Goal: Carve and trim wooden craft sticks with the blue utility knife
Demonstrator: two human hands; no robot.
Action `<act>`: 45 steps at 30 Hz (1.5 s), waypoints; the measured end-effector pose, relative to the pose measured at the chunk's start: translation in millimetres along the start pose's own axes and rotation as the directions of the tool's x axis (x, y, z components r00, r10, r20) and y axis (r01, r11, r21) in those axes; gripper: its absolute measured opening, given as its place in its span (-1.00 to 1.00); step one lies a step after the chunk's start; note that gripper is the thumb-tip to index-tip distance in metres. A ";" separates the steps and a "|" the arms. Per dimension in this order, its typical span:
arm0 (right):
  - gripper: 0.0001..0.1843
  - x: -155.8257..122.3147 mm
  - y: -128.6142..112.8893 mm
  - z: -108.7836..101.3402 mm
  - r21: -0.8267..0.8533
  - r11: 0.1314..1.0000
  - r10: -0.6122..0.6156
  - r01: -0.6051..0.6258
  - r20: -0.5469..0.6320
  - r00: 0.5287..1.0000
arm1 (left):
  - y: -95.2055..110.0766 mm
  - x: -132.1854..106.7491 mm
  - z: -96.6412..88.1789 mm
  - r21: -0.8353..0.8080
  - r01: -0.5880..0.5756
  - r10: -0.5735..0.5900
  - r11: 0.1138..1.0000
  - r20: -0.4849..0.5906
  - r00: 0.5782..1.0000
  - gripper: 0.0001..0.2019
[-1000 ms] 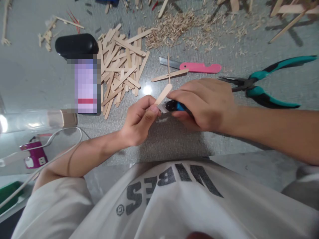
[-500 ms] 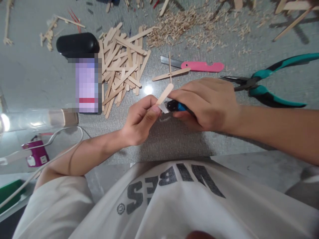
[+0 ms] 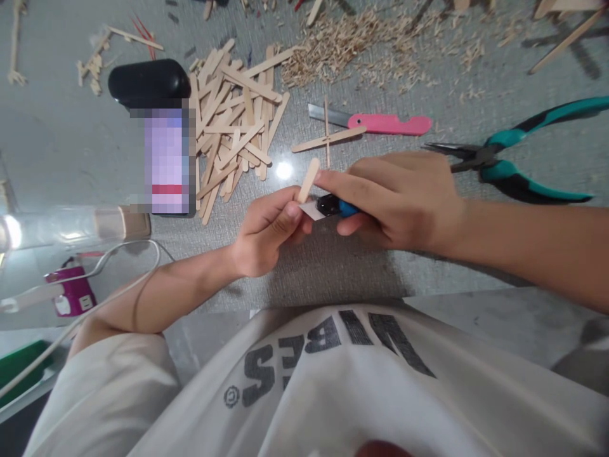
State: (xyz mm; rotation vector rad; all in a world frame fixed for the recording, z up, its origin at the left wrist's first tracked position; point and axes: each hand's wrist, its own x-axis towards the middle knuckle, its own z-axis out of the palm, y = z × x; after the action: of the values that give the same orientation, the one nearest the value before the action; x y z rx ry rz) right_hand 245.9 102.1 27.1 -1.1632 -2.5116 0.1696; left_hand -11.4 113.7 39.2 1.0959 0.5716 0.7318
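Note:
My left hand (image 3: 269, 231) pinches a wooden craft stick (image 3: 310, 179) between thumb and fingers, its rounded end pointing up and away. My right hand (image 3: 392, 197) is wrapped round a utility knife (image 3: 329, 205) with a black and blue handle. The knife's blade lies against the stick close to my left thumb, and my right index finger reaches to the stick's upper part. Just beyond my hands, two crossed craft sticks (image 3: 311, 145) lie on the grey table, one overlapping the blade of a pink cutter (image 3: 391, 124). The lower end of the held stick is hidden by my left fingers.
A heap of craft sticks (image 3: 233, 133) lies left of centre, with wood shavings (image 3: 352, 47) behind it. Teal-handled pliers (image 3: 490, 155) rest at the right. A black case (image 3: 148, 82), a blurred-out phone (image 3: 166, 158) and a white cable (image 3: 157, 257) are at the left.
The held craft stick has turned more upright and shifted slightly left. The knife's blade has tilted a little against it. Both hands keep their hold.

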 end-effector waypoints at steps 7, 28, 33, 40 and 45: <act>-0.30 4.6 -1.3 -0.8 -0.019 0.994 -0.113 0.112 -0.083 0.990 | -8.7 4.4 -4.4 -0.059 0.029 -0.026 0.998 0.047 0.999 -0.35; -0.36 3.2 0.6 -6.2 0.012 0.998 -0.058 0.057 0.082 0.995 | 3.9 1.3 -5.0 0.082 0.066 -0.072 0.994 0.074 0.995 -0.33; -0.26 4.4 -2.7 -7.1 -0.001 0.997 -0.081 0.082 0.077 0.994 | 1.8 -1.2 -6.9 0.146 0.025 -0.038 0.989 0.083 0.996 -0.32; -0.22 3.3 -7.5 -5.0 -0.015 0.996 -0.084 0.084 -0.039 0.996 | -6.0 -2.5 -7.6 0.269 -0.069 0.052 0.961 0.071 0.996 -0.32; -0.18 3.7 -8.3 -7.9 -0.017 0.996 -0.087 0.087 -0.007 0.996 | -5.7 -2.0 -6.3 0.333 -0.109 0.102 0.936 0.039 0.994 -0.34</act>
State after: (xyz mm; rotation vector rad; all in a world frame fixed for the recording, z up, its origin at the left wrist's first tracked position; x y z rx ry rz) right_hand 240.8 99.2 37.6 -1.0569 -2.5561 0.1211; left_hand -15.9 114.3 31.7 1.4587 0.6380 0.7306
